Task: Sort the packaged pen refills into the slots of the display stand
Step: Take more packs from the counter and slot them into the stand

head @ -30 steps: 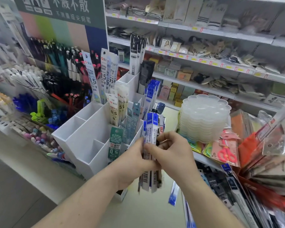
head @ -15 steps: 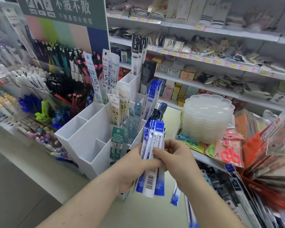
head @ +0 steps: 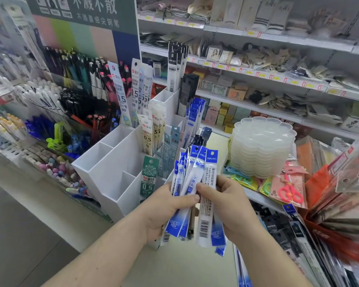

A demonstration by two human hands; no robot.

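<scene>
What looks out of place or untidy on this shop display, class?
Several slots at the front left of the white display stand hold nothing, while blue refill packs are fanned unevenly between the left hand and right hand. One green pack leans alone at the front.

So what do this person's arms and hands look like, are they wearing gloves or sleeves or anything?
Nothing is worn that the head view shows. The left hand and the right hand are bare, with no gloves, rings or bands in sight. Both forearms are bare too, right down to the bottom edge of the picture, so no sleeve, watch or bracelet appears. The fingernails that show look short and unpainted.
</scene>
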